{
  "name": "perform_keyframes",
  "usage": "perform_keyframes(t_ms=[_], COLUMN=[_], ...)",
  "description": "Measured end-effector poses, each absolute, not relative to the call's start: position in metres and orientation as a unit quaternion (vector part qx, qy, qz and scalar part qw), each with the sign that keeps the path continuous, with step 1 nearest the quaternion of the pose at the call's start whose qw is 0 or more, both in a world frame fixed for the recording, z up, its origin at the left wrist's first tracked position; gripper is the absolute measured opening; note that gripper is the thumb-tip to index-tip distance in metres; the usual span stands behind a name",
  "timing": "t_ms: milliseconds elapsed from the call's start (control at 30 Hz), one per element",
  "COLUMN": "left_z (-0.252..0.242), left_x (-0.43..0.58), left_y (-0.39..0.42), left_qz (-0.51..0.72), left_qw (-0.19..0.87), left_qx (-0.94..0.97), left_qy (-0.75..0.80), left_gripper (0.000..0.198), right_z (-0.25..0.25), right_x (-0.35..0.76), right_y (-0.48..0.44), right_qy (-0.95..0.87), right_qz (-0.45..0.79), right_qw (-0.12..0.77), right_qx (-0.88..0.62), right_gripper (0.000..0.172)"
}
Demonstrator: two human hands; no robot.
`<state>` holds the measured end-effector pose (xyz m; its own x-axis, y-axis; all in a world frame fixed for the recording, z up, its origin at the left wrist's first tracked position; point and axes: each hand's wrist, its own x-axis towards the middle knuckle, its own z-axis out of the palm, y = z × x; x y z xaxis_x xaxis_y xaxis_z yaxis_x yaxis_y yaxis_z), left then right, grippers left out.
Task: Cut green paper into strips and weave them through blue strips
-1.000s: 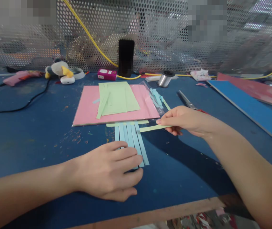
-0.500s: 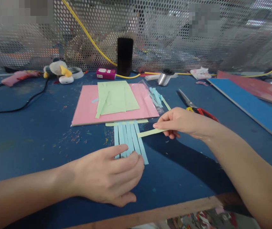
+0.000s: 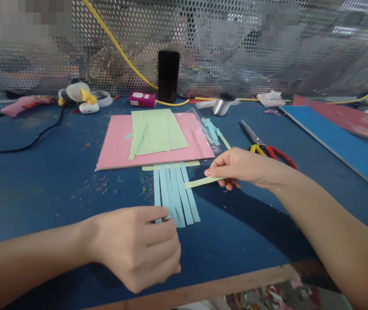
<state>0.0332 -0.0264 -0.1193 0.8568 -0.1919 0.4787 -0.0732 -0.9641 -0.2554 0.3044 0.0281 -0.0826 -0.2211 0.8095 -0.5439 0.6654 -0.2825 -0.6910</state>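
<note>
Several light blue paper strips [image 3: 188, 200] lie side by side on the table, fanning slightly towards me. Their far ends meet a pale green strip [image 3: 190, 164] lying crosswise at the edge of the pink paper pack [image 3: 115, 144]. My left hand [image 3: 148, 247] is closed over the near ends of the blue strips on the left, thumb and curled fingers around one of them; the fingertips are partly hidden. To the right, my right hand [image 3: 232, 168] pinches a loose pale green paper strip [image 3: 199, 182], whose free end reaches the rightmost blue strip.
Green sheets [image 3: 158, 133] rest on the pink pack. Scissors [image 3: 256, 140] lie beyond my right hand, near blue scraps [image 3: 211, 131] and a wire spool [image 3: 222, 105]. A phone [image 3: 168, 76] stands at the back. A blue board [image 3: 332, 142] lies right, a glue gun [image 3: 27, 105] left.
My left hand has drawn back towards me and slightly left, its fingers curling closed and uncovering more of the blue strips. The right hand with the green strip has barely moved.
</note>
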Motion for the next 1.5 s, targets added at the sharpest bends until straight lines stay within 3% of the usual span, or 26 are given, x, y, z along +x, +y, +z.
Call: perform_keyframes(t_ms=[167, 500, 1100, 1300, 1500], left_z=[-0.118, -0.122, -0.121, -0.122, -0.120], left_x=[0.032, 0.035, 0.036, 0.034, 0.035], left_y=[-0.026, -0.026, -0.025, -0.025, -0.025], left_qz=[-0.256, -0.283, -0.260, -0.252, -0.252], left_qw=[0.126, 0.070, 0.047, 0.038, 0.043], left_qx=[-0.956, -0.952, -0.952, -0.956, -0.960], left_qy=[0.069, -0.095, -0.155, -0.143, -0.110], left_gripper=[0.021, 0.045, 0.037, 0.035, 0.033], right_z=[-0.086, -0.093, -0.092, -0.087, -0.084], right_x=[0.306, 0.310, 0.307, 0.304, 0.297], right_y=[0.028, 0.028, 0.028, 0.026, 0.021], right_qy=[-0.609, -0.631, -0.595, -0.609, -0.618], right_qz=[0.499, 0.507, 0.595, 0.565, 0.512], right_qw=[0.059, 0.037, 0.046, 0.006, 0.023], right_qx=[-0.614, -0.586, -0.538, -0.556, -0.596], right_gripper=[0.032, 0.028, 0.028, 0.026, 0.022])
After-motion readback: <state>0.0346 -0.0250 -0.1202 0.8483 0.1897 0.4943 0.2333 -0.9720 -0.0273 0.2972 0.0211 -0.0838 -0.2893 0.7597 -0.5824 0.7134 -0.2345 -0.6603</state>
